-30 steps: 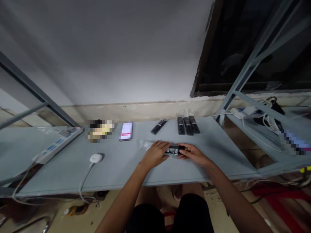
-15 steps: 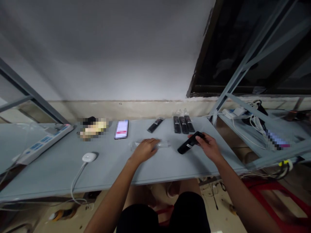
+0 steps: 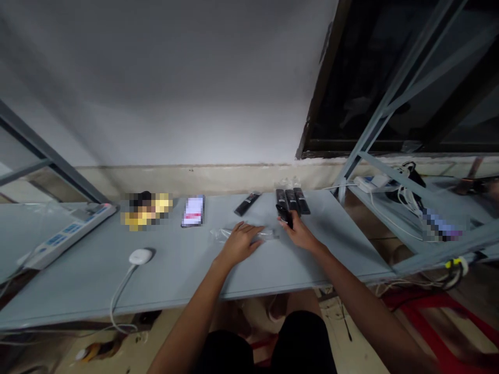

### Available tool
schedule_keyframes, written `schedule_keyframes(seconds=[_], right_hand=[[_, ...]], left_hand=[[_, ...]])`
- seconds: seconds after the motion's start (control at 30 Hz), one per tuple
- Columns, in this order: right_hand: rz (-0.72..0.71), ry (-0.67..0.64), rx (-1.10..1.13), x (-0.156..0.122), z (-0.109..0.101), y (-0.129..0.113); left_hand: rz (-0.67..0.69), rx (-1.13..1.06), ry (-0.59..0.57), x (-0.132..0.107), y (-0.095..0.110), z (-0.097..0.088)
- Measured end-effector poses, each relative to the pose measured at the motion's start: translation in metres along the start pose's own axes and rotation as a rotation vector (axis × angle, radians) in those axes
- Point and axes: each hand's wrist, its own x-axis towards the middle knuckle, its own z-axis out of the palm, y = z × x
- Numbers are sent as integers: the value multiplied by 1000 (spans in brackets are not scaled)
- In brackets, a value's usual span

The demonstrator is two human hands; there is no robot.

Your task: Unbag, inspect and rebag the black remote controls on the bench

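My right hand is closed around a black remote control, which it holds above the table just in front of the bagged remotes. My left hand lies flat with its fingers spread on a clear plastic sleeve, partly covering it. The sleeve's right end reaches close to the held remote. Farther back, three black remotes in clear sleeves lie side by side. Another black remote rests at a slant to their left.
A phone with a lit screen lies left of the slanted remote. Nearer me is a white round device on a cable. A power strip runs along the left side. Metal frame bars stand at the right.
My right hand has carried the remote left and turned it, so it points away from me. My left hand has moved slightly right along the sleeve, with its fingers more spread.
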Motion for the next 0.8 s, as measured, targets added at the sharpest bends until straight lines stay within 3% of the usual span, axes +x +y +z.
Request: schedule_keyframes(seconds=[0.13, 0.3, 0.37, 0.43, 0.53, 0.67, 0.8], right_hand=[[36, 43, -24, 14, 7, 12], [30, -124, 55, 48, 14, 8], [80, -184, 153, 56, 17, 4], [114, -163, 234, 60, 20, 2], [149, -85, 332, 55, 28, 3], [221, -104, 448, 43, 32, 10], [253, -136, 490, 35, 31, 8]], left_hand=[[56, -35, 93, 9, 5, -3], [170, -17, 273, 35, -1, -3], [130, 54, 325, 44, -7, -2], [65, 122, 353, 50, -14, 0], [44, 176, 295, 53, -21, 0], [103, 163, 174, 56, -26, 1], [122, 134, 182, 52, -26, 3]])
